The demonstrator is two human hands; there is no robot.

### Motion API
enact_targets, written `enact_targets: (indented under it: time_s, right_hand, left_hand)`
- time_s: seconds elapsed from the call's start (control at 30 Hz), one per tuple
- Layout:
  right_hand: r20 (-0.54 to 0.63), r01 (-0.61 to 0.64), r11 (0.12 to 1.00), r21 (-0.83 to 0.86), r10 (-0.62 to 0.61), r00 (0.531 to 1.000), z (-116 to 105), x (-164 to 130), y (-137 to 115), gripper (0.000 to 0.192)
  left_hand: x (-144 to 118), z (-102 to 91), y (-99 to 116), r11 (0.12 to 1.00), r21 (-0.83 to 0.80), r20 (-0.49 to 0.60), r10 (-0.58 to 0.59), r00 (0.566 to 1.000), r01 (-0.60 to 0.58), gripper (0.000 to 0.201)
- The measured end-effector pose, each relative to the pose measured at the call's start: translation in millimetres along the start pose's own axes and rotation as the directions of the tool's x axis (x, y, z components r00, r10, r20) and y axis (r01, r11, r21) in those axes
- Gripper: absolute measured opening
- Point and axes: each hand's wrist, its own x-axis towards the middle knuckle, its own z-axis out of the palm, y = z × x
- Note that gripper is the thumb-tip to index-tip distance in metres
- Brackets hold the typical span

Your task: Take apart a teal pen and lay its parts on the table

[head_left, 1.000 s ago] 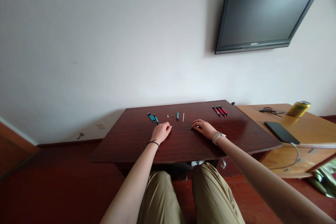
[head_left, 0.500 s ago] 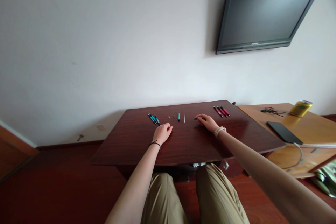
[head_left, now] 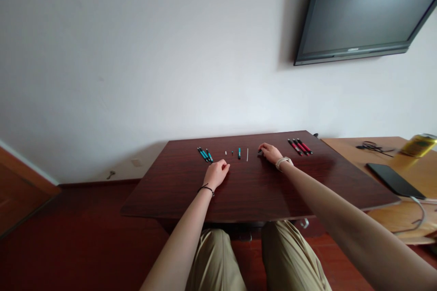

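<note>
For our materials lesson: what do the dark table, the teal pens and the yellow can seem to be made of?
Table: looks like dark red-brown wood or wood veneer, glossy; grain streaks and a sheen show. Teal pens: probably plastic, with bright uniform colour and black ends; too small to be sure. Yellow can: likely metal, judging by its shiny, reflective surface.

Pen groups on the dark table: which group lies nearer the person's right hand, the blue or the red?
The red pens, right of the right hand; the blue pens lie beyond the left hand.
</note>
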Motion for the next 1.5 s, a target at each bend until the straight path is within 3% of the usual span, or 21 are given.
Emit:
enact_targets:
  time_s: [0.33, 0.63, 0.8, 0.87, 1.13, 1.5]
  right_hand:
    - [-0.049, 0.14, 0.971, -0.195, -0.152, 0.987, 11.0, -1.5, -4.1, 0.022]
    - [-0.038, 0.195, 0.951, -0.238, -0.21, 0.977, 9.2, -11.4, -16.1, 0.018]
    - [0.04, 0.34, 0.917, -0.209, -0.34, 0.94, 11.3, -16.9, -22.5, 0.05]
    - [0.058, 0.372, 0.912, -0.174, -0.367, 0.928, 13.5, -16.6, -23.3, 0.054]
    - [0.034, 0.372, 0.926, -0.064, -0.371, 0.928, 19.2, -5.9, -8.3, 0.036]
    - [-0.046, 0.305, 0.951, 0.053, -0.303, 0.952, 23.4, 5.7, 8.0, 0.039]
  left_hand:
    - [0.0, -0.2, 1.6, 1.0, 0.0, 0.011, 0.018, 1.0, -0.018, 0.028]
    - [-0.7, -1.3, 2.0, 1.0, -0.011, 0.01, 0.006, 1.0, -0.006, 0.028]
    - [-1.3, -3.2, 3.8, 1.0, -0.027, 0.009, 0.003, 1.0, -0.003, 0.029]
    - [-1.4, -3.7, 4.5, 1.0, -0.028, 0.007, 0.005, 1.0, -0.005, 0.028]
    - [-0.5, -2.3, 3.5, 1.0, -0.021, 0.008, 0.006, 1.0, -0.005, 0.028]
    - [-1.1, -1.7, 3.4, 1.0, -0.031, -0.004, 0.001, 1.0, -0.001, 0.028]
